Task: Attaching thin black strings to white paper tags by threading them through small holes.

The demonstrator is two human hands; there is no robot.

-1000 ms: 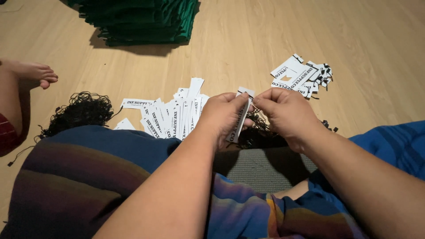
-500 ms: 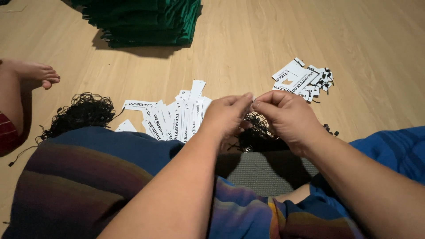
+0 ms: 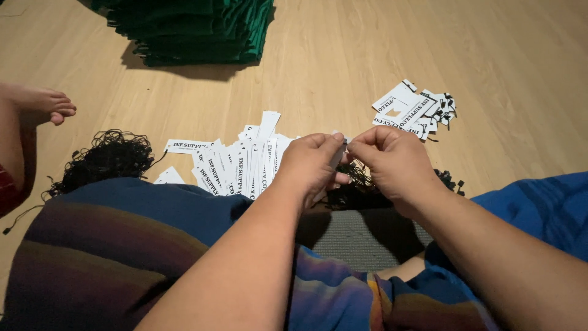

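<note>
Head camera view, looking down at a person seated on a pale wooden floor (image 3: 343, 67), their lap covered by cloth striped in dark blue, brown and purple. Both hands meet in the middle of the picture, just above the lap. The left hand (image 3: 312, 164) is curled nearly closed, thumb and fingertips pinching a narrow white paper tag (image 3: 339, 153), most of which is hidden behind the fingers. The right hand (image 3: 395, 160) is also curled closed, its fingertips pressed against the top end of the same tag, touching the left hand's fingertips. Whether a cord is held between them cannot be told.

Just beyond the left hand, a spread pile of white tags (image 3: 236, 165) with black print lies fanned on the floor. Under and behind the hands sits a tangle of black cord (image 3: 361, 190). A second, larger tangle of black cord (image 3: 107, 158) lies to the left, near the lap's edge. To the upper right, well apart, is a smaller heap of tags with cords (image 3: 416, 110). At the top, a stack of folded green cloth (image 3: 196, 27) rests on the floor. A bare foot (image 3: 40, 103) shows at the left edge.
</note>
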